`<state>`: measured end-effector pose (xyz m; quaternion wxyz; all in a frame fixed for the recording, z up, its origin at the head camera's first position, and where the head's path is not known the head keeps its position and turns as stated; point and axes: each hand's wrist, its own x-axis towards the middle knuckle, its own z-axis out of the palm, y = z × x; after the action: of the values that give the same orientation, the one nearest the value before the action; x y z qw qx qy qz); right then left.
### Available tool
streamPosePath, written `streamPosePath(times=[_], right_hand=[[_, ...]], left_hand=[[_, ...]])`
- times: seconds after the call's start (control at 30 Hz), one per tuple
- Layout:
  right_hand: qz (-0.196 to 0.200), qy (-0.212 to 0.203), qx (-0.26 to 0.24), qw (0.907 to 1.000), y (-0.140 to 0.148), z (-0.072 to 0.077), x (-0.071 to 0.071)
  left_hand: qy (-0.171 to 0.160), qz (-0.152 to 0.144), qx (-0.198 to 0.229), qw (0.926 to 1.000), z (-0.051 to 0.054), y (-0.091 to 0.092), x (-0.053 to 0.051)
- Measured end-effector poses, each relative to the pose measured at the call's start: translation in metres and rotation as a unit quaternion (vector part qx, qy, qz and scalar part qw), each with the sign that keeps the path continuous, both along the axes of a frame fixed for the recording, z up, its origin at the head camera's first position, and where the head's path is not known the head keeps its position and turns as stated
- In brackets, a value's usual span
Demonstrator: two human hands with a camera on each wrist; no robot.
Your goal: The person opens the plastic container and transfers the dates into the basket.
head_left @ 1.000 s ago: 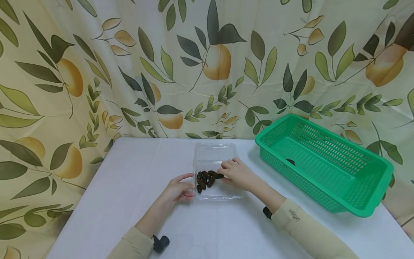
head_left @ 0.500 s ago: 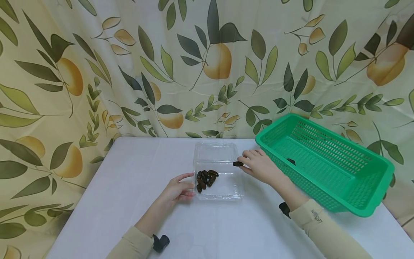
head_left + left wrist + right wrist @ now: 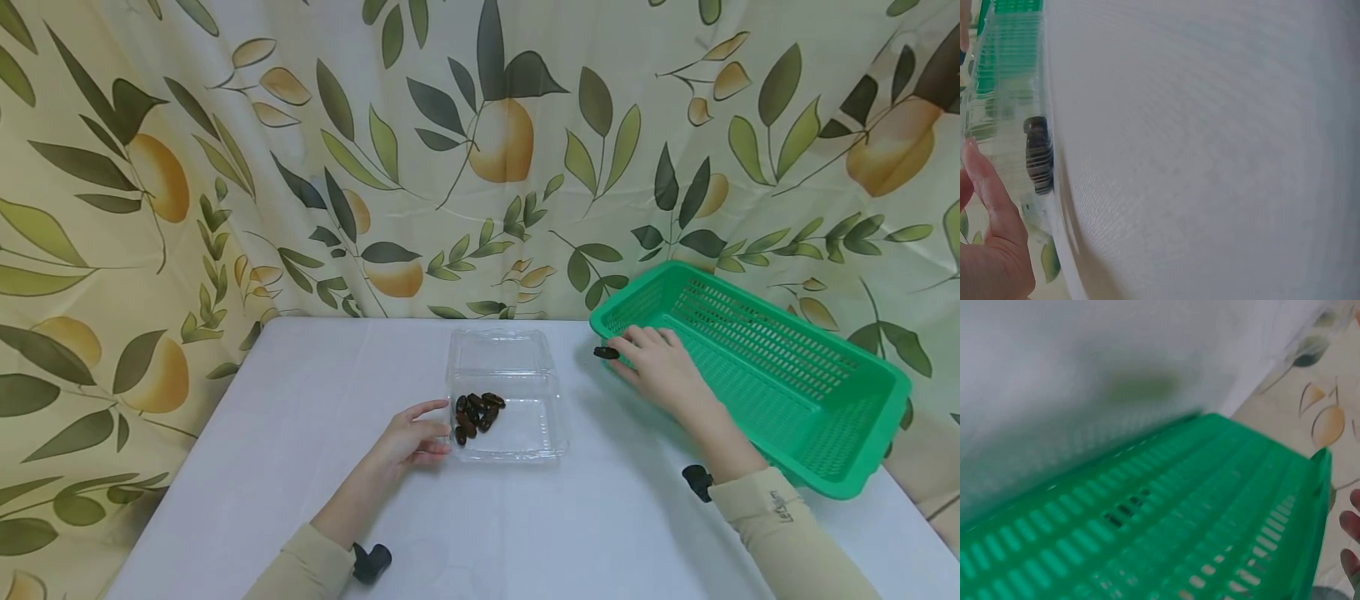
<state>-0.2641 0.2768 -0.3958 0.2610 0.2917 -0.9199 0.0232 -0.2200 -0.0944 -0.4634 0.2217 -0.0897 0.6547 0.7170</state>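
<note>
A dark brown date is pinched between the thumb and fingers of my right hand, beside the near left corner of the green plastic basket. My left hand touches the left side of a clear plastic clamshell box with fairly straight fingers. Several dates lie bunched in the left half of that box, whose lid is folded back. The left wrist view shows some dates through the ribbed wall. Only fingertips of the right hand show in the right wrist view.
White cloth covers the table. A leaf-and-fruit patterned curtain hangs behind it. Through the basket's slots, the right wrist view shows a dark thing inside. The basket's slotted wall stands close under the right wrist.
My right hand has lifted a date out of the clear box and carried it rightward and back to the basket's left corner. The left hand stays in place.
</note>
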Motion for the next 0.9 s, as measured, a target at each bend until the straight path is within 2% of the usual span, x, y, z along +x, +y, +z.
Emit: streamPosePath(times=[0.3, 0.67, 0.9], right_hand=[[-0.079, -0.002, -0.016, 0.9967, 0.034, 0.002, 0.007], [-0.152, -0.074, -0.005, 0.9855, 0.065, 0.001, 0.018], [-0.181, -0.096, 0.0, 0.9787, 0.08, -0.001, 0.022]], left_hand=[[0.0, 0.005, -0.003, 1.0, 0.0, 0.001, 0.0], [0.002, 0.002, -0.003, 1.0, 0.0, 0.0, 0.001], [0.003, 0.0, 0.0, 1.0, 0.001, 0.0, 0.002]])
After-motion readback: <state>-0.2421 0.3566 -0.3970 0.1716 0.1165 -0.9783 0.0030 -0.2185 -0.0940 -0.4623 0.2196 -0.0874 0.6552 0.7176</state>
